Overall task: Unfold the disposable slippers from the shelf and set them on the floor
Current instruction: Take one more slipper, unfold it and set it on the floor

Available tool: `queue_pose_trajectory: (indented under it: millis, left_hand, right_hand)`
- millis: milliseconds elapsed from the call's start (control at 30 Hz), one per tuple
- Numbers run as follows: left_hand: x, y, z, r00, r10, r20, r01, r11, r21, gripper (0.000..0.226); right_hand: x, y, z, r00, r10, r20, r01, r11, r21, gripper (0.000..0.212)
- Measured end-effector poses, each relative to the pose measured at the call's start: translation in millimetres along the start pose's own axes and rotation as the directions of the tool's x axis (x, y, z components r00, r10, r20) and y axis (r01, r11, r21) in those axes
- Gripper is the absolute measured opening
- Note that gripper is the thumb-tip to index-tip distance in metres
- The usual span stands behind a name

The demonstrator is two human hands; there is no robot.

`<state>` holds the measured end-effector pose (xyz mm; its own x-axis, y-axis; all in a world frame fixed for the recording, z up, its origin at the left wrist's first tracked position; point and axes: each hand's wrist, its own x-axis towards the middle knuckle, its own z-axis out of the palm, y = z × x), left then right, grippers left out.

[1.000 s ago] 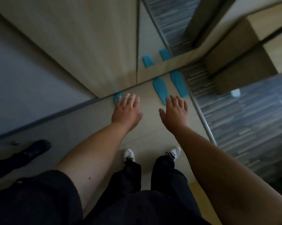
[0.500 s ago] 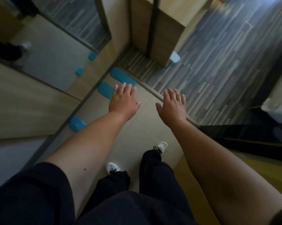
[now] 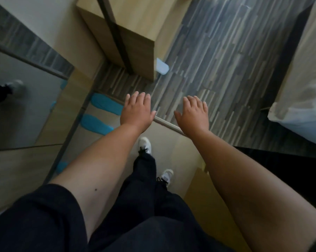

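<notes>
Two blue disposable slippers lie flat on the pale floor by the mirrored wall: one slipper (image 3: 106, 104) further away, the other slipper (image 3: 95, 124) closer to me. My left hand (image 3: 137, 111) hovers palm down above the floor just right of them, fingers straight and holding nothing. My right hand (image 3: 193, 115) hangs the same way over the grey striped floor, empty. A third blue slipper (image 3: 61, 167) shows partly at the wall's base beside my left forearm.
A wooden cabinet (image 3: 135, 46) stands ahead with a white object (image 3: 161, 66) at its foot. A metal threshold strip (image 3: 169, 125) divides pale floor from grey plank floor. White bedding (image 3: 302, 84) is at the right. My white shoes (image 3: 145, 145) stand on the pale floor.
The view has swung right, so the blue slippers have shifted to the left of my hands. Both hands stay outstretched and empty. More grey floor and the bedding have come into view.
</notes>
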<state>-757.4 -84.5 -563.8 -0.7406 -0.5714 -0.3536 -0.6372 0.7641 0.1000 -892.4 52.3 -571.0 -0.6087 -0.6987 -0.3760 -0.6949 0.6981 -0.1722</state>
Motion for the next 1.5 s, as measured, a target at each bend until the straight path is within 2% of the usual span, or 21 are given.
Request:
queue_pose_trajectory:
  millis: [367, 633, 733, 833, 967, 1033, 1167, 1300, 1500]
  left_hand:
    - [167.1, 22.4, -36.2, 0.994, 0.108, 0.005, -0.107, 0.994, -0.029, 0.070]
    - [265.9, 49.0, -70.8, 0.995, 0.095, -0.028, -0.096, 0.995, -0.040, 0.068]
    - [304.2, 55.7, -73.3, 0.999, 0.027, -0.020, -0.028, 0.998, -0.059, 0.068]
    - [338.9, 65.0, -69.5, 0.999, -0.050, 0.006, 0.050, 0.996, -0.074, 0.066]
    - [377.9, 80.9, -72.1, 0.961, -0.277, 0.017, 0.276, 0.951, -0.140, 0.063]
    - [384.1, 95.0, -72.7, 0.928, -0.367, 0.065, 0.373, 0.912, -0.173, 0.061]
    - [386.3, 114.0, -65.6, 0.862, -0.505, 0.034, 0.497, 0.831, -0.251, 0.057]
    - [386.8, 122.5, -28.9, 0.795, -0.607, 0.017, 0.583, 0.756, -0.298, 0.056]
    - [440.8, 116.7, 92.3, 0.743, -0.669, -0.004, 0.615, 0.686, -0.388, 0.058]
  right_hand:
    - [150.1, 36.0, -61.5, 0.996, 0.084, 0.006, -0.084, 0.996, -0.038, 0.068]
    - [252.9, 69.7, -117.6, 1.000, 0.008, -0.007, -0.009, 0.998, -0.065, 0.068]
    - [305.5, 83.0, -130.2, 0.997, -0.061, 0.040, 0.064, 0.995, -0.080, 0.069]
    - [360.5, 92.8, -138.2, 0.971, -0.196, 0.136, 0.211, 0.971, -0.110, 0.067]
    - [430.3, 103.2, -155.7, 0.876, -0.408, 0.258, 0.452, 0.881, -0.138, 0.063]
    - [452.6, 110.6, -165.7, 0.825, -0.472, 0.312, 0.537, 0.826, -0.170, 0.060]
    - [486.3, 113.8, -167.7, 0.755, -0.535, 0.378, 0.633, 0.745, -0.209, 0.056]
    - [500.4, 103.2, -133.8, 0.688, -0.582, 0.433, 0.706, 0.676, -0.212, 0.051]
    - [553.9, 94.7, -18.9, 0.683, -0.580, 0.445, 0.709, 0.673, -0.211, 0.051]
